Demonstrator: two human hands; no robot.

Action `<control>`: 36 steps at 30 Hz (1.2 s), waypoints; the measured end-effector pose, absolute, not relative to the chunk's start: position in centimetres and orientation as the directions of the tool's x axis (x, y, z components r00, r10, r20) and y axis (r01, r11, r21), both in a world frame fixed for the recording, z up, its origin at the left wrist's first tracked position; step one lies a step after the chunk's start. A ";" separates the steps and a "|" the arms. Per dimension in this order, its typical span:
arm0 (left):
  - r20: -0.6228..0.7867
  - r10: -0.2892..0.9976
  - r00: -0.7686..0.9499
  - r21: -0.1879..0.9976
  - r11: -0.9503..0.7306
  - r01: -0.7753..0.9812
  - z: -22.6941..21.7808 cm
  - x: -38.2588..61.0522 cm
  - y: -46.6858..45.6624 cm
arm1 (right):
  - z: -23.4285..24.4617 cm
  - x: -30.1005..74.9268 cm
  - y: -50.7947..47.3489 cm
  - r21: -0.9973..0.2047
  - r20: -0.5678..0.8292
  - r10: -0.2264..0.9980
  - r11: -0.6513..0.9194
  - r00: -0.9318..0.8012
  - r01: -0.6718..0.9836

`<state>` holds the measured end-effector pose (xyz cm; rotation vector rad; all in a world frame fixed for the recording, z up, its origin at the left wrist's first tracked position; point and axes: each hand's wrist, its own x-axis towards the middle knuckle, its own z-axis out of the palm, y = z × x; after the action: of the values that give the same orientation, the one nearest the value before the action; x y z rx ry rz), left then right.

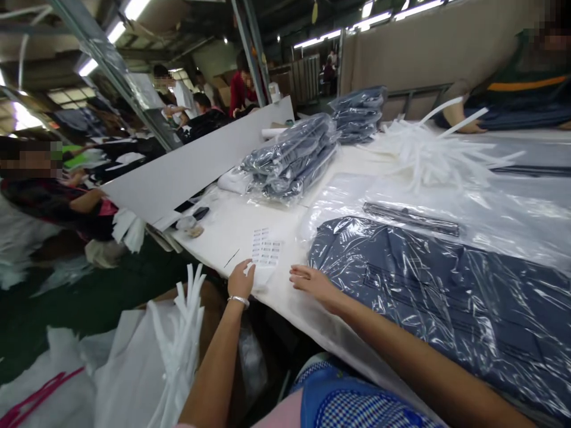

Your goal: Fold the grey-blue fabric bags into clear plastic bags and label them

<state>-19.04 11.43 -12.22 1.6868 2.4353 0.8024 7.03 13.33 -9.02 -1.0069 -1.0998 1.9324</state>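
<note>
A white sheet of small printed labels (pixel 266 246) lies near the table's front edge. My left hand (pixel 241 280), with a bracelet at the wrist, has thumb and fingertips closed at the sheet's lower left edge. My right hand (pixel 316 286) hovers just right of the sheet, fingers stretched out and holding nothing. Close by on the right lies a dark blue garment (pixel 428 297) flat inside a clear plastic bag (pixel 504 208). A dark strip-like piece (pixel 410 219) shows under the plastic above the garment.
Bagged dark garments (pixel 289 157) are stacked at the back, beside a heap of white strips (pixel 432 148). A white board (pixel 200 160) borders the table's far left. White strips (pixel 181 339) stand below, left of my arm. Co-workers sit left and stand at right.
</note>
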 end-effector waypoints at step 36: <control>0.178 0.984 -0.016 0.375 -0.053 0.925 -13.2 -16.0 14.6 | -17.3 -3.0 17.7 -0.918 -0.332 0.895 -0.379 -0.297 -0.115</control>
<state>-15.96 14.62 -13.21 2.0947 2.0551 0.5992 -2.97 17.67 -17.29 -1.1962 -1.0769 1.7663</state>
